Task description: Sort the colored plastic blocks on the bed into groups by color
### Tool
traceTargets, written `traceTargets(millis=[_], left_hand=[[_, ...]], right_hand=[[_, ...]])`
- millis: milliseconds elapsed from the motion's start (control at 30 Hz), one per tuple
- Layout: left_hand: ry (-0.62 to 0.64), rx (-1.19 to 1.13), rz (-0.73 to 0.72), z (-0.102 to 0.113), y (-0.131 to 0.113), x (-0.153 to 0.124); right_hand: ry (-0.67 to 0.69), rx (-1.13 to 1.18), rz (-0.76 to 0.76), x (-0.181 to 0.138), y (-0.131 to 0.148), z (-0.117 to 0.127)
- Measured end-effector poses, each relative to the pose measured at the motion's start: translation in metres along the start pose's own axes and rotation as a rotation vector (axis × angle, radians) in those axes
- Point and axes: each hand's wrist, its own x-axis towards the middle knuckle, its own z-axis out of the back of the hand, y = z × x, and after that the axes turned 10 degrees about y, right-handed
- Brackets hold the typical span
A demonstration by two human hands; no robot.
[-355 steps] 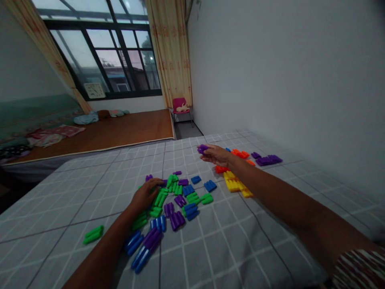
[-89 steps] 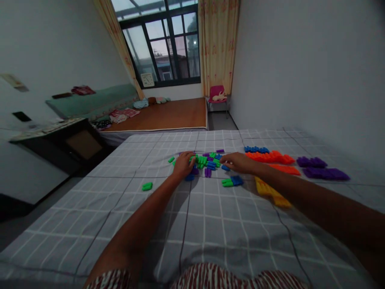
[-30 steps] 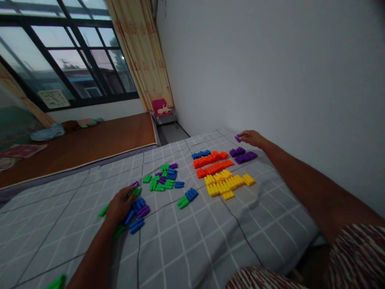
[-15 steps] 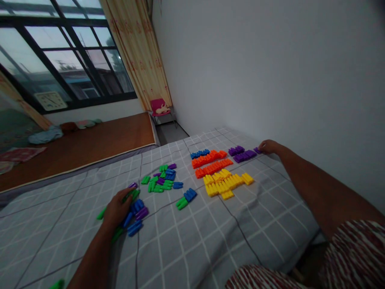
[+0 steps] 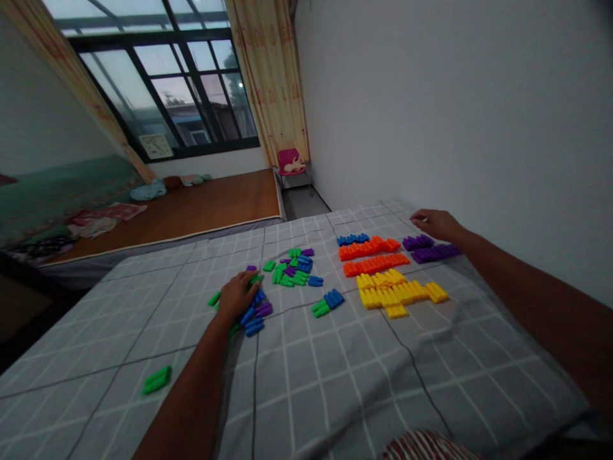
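My left hand (image 5: pixel 238 295) lies palm down on a small heap of blue, green and purple blocks (image 5: pixel 253 314) on the grey checked sheet (image 5: pixel 335 383), its fingers curved loosely over them. My right hand (image 5: pixel 438 223) hovers by the wall just above the far end of two purple block rows (image 5: pixel 431 249); its fingers are loosely spread and nothing shows in them. Sorted rows lie beside the purple ones: blue (image 5: pixel 352 239), orange (image 5: pixel 371 255) and yellow (image 5: pixel 400 292). A mixed pile of green, blue and purple blocks (image 5: pixel 292 268) sits between my hands.
A joined green and blue block pair (image 5: pixel 328 303) lies near the yellow rows. One green block (image 5: pixel 157 380) lies alone at the near left. The white wall (image 5: pixel 454 115) runs along the right. A wooden platform (image 5: pixel 191 204) and a pink chair (image 5: pixel 290 163) stand beyond.
My right hand has set a purple block at the end of the purple rows and lifted off it with nothing in it. My left hand has stayed on its heap. The view has swung left.
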Motion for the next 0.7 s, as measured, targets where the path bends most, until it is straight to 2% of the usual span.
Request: traceTargets(millis=[133, 200, 267, 333, 433, 500, 600, 700], left_hand=[[-0.028, 0.024, 0.002, -0.003, -0.002, -0.001], [-0.037, 0.019, -0.02, -0.004, 0.0, -0.002], [-0.041, 0.01, -0.039, -0.005, 0.002, -0.003], [-0.036, -0.001, -0.04, -0.005, 0.003, -0.004], [-0.034, -0.019, -0.022, -0.004, 0.002, -0.004], [-0.034, -0.027, -0.023, -0.003, 0.002, -0.005], [-0.032, -0.03, -0.053, -0.002, 0.003, -0.005], [-0.033, -0.021, -0.066, -0.002, 0.005, -0.003]], right_hand=[[0.209, 0.004, 0.322, 0.01, 0.1, -0.048], [0.39, -0.065, 0.602, 0.011, 0.149, -0.078], [0.434, -0.126, 0.684, 0.014, 0.189, -0.106], [0.422, -0.159, 0.649, 0.02, 0.216, -0.13], [0.408, -0.169, 0.59, 0.031, 0.236, -0.155], [0.399, -0.169, 0.565, 0.034, 0.24, -0.162], [0.401, -0.166, 0.557, 0.032, 0.24, -0.158], [0.403, -0.141, 0.589, 0.024, 0.229, -0.14]])
